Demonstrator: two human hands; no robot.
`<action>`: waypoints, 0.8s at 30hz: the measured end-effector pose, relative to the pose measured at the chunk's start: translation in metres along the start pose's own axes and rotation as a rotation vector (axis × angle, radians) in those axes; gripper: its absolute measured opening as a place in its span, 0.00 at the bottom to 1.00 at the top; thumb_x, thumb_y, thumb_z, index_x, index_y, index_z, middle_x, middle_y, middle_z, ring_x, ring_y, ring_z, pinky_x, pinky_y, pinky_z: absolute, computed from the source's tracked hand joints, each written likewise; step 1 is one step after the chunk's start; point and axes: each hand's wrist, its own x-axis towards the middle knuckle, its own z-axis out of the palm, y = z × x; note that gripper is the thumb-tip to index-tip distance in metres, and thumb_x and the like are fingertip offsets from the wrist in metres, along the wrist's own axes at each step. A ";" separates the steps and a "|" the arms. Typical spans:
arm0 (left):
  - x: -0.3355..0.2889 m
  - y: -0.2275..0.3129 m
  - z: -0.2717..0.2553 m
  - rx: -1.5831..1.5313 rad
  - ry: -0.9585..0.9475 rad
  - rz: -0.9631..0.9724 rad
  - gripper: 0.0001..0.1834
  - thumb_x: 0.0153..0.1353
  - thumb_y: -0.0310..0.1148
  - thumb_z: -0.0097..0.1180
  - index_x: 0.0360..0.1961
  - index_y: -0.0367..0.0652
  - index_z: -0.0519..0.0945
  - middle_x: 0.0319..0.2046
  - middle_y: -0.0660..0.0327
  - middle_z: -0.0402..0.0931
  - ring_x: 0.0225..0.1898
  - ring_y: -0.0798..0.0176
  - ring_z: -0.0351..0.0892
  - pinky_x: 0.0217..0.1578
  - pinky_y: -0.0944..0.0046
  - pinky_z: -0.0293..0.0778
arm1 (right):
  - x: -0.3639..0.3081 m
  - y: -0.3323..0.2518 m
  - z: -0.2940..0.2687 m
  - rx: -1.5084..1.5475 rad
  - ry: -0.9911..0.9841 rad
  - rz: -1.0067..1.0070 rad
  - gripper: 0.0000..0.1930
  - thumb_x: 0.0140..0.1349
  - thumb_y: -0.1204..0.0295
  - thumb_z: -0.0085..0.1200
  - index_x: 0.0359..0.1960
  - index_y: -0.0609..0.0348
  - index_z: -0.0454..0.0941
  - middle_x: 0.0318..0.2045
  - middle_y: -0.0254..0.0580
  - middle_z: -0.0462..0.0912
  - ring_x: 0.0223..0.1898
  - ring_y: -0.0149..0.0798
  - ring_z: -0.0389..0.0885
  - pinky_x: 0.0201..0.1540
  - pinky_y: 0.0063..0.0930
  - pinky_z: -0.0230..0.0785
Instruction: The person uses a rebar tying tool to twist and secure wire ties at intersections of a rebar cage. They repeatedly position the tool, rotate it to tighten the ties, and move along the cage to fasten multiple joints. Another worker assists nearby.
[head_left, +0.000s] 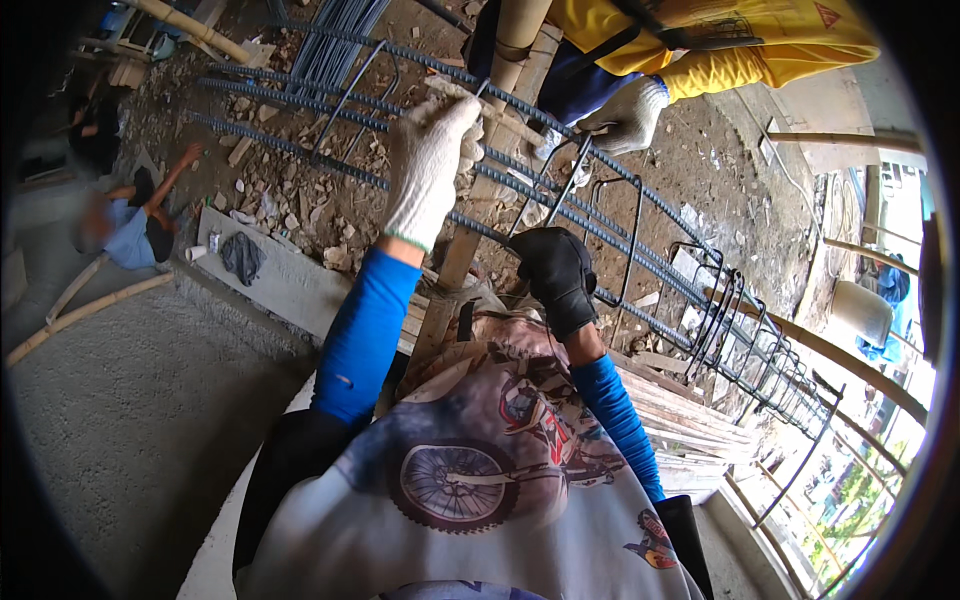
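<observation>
A cage of ribbed steel rebar (660,262) runs slantwise in front of me, with bent stirrups (632,235) around its bars. My left hand (432,150), in a white knit glove, is closed over the upper bars. A pale strip (515,124) shows beside its fingers; whether they grip it is unclear. Against the lower bar, near a stirrup, my right hand (556,278) is closed in a black glove, and its fingertips are hidden. Across the cage, a co-worker's white-gloved hand (632,115) rests at the upper bar.
A co-worker in a yellow shirt (720,35) stands across the cage beside a bamboo post (522,25). Thin steel rods (335,45) lie bundled at the far left. Broken rubble (290,200) covers the ground. Another person (135,225) is at the left; planks (690,415) lie at the right.
</observation>
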 end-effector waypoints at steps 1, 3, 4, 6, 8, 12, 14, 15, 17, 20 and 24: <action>0.010 -0.001 0.007 -0.028 0.004 -0.063 0.10 0.68 0.39 0.69 0.36 0.45 0.87 0.25 0.66 0.83 0.20 0.74 0.79 0.17 0.74 0.70 | 0.000 0.002 0.001 -0.001 -0.001 -0.003 0.13 0.51 0.73 0.61 0.39 0.60 0.90 0.30 0.49 0.87 0.28 0.48 0.87 0.31 0.36 0.77; 0.025 -0.006 0.018 -0.075 -0.005 -0.152 0.08 0.67 0.37 0.71 0.34 0.46 0.86 0.24 0.65 0.83 0.18 0.74 0.78 0.14 0.73 0.67 | 0.000 0.005 0.003 -0.001 -0.005 -0.010 0.13 0.52 0.73 0.61 0.39 0.60 0.90 0.30 0.49 0.88 0.28 0.48 0.87 0.31 0.36 0.77; 0.030 -0.009 0.023 -0.075 -0.010 -0.213 0.08 0.66 0.36 0.72 0.33 0.47 0.86 0.23 0.65 0.82 0.17 0.74 0.77 0.12 0.73 0.65 | 0.001 0.007 0.004 -0.005 -0.004 -0.017 0.13 0.52 0.72 0.61 0.40 0.60 0.90 0.30 0.49 0.88 0.28 0.47 0.87 0.30 0.36 0.76; 0.036 -0.017 0.033 -0.105 -0.029 -0.210 0.10 0.64 0.36 0.73 0.29 0.49 0.84 0.20 0.67 0.80 0.14 0.74 0.74 0.11 0.72 0.61 | 0.002 0.011 0.005 -0.002 0.000 -0.021 0.13 0.52 0.72 0.61 0.40 0.60 0.90 0.30 0.48 0.88 0.27 0.47 0.87 0.30 0.36 0.76; 0.041 -0.027 0.043 -0.095 -0.017 -0.207 0.09 0.64 0.35 0.73 0.28 0.50 0.84 0.20 0.67 0.80 0.14 0.73 0.73 0.12 0.72 0.61 | 0.004 0.014 0.007 0.003 -0.002 -0.026 0.14 0.53 0.72 0.60 0.40 0.60 0.90 0.30 0.48 0.88 0.27 0.47 0.87 0.30 0.36 0.76; 0.054 -0.046 0.060 -0.175 0.047 -0.175 0.09 0.65 0.33 0.71 0.28 0.49 0.83 0.19 0.66 0.79 0.13 0.73 0.72 0.12 0.71 0.61 | 0.003 0.019 0.010 0.020 -0.011 -0.019 0.14 0.54 0.72 0.60 0.40 0.60 0.90 0.30 0.48 0.88 0.27 0.46 0.87 0.30 0.35 0.76; 0.062 -0.053 0.064 -0.204 0.048 -0.193 0.10 0.65 0.32 0.70 0.26 0.48 0.82 0.18 0.65 0.78 0.12 0.72 0.71 0.12 0.70 0.61 | 0.003 0.021 0.011 0.026 -0.010 -0.018 0.14 0.54 0.71 0.60 0.41 0.60 0.90 0.29 0.48 0.88 0.26 0.45 0.87 0.29 0.35 0.76; 0.066 -0.056 0.065 -0.202 0.022 -0.192 0.08 0.66 0.33 0.68 0.33 0.42 0.83 0.23 0.61 0.82 0.16 0.67 0.76 0.16 0.68 0.68 | 0.002 0.022 0.011 0.029 -0.011 -0.017 0.14 0.54 0.71 0.60 0.41 0.60 0.90 0.29 0.48 0.88 0.26 0.45 0.87 0.29 0.35 0.76; 0.075 -0.060 0.066 -0.176 0.012 -0.247 0.07 0.66 0.33 0.68 0.35 0.42 0.82 0.24 0.61 0.82 0.17 0.67 0.77 0.17 0.67 0.69 | 0.002 0.025 0.012 0.035 -0.013 -0.015 0.14 0.55 0.71 0.60 0.41 0.61 0.90 0.29 0.48 0.88 0.26 0.45 0.87 0.29 0.34 0.76; 0.084 -0.068 0.068 -0.221 -0.015 -0.344 0.07 0.67 0.32 0.66 0.37 0.42 0.82 0.24 0.60 0.82 0.17 0.66 0.77 0.18 0.67 0.71 | 0.001 0.029 0.014 0.042 -0.014 -0.012 0.14 0.56 0.71 0.59 0.41 0.61 0.90 0.29 0.48 0.88 0.25 0.44 0.87 0.29 0.34 0.76; 0.089 -0.082 0.076 -0.249 0.013 -0.372 0.06 0.67 0.31 0.65 0.35 0.41 0.81 0.24 0.59 0.82 0.17 0.65 0.77 0.16 0.66 0.69 | 0.002 0.033 0.018 0.035 -0.027 -0.018 0.14 0.57 0.70 0.59 0.42 0.61 0.90 0.29 0.47 0.88 0.25 0.43 0.87 0.28 0.34 0.76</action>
